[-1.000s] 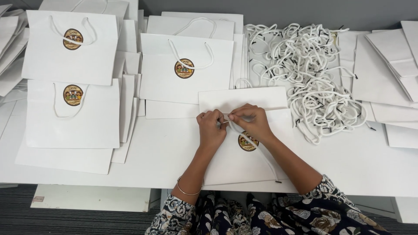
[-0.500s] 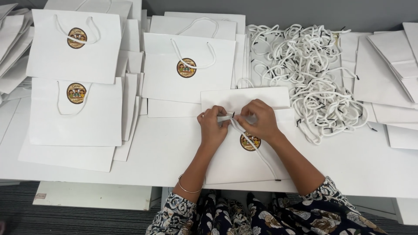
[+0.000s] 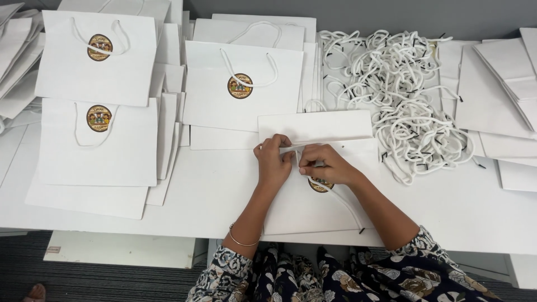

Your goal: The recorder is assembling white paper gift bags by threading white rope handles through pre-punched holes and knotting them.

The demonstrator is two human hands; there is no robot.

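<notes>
A flat white paper bag with a round colourful sticker lies in front of me on the white table. My left hand pinches its top edge. My right hand rests on the bag just beside it, gripping a white rope handle that runs from between my fingers down across the bag to a black tip. The sticker is partly hidden under my right hand.
A tangled heap of white rope handles lies at the back right. Finished white bags with handles and stickers are stacked at the back middle and left. Plain flat bags pile at the right edge.
Both hands have kept working at the bag's top edge, staying close together; the rope still trails across the bag. The view has shifted slightly.
</notes>
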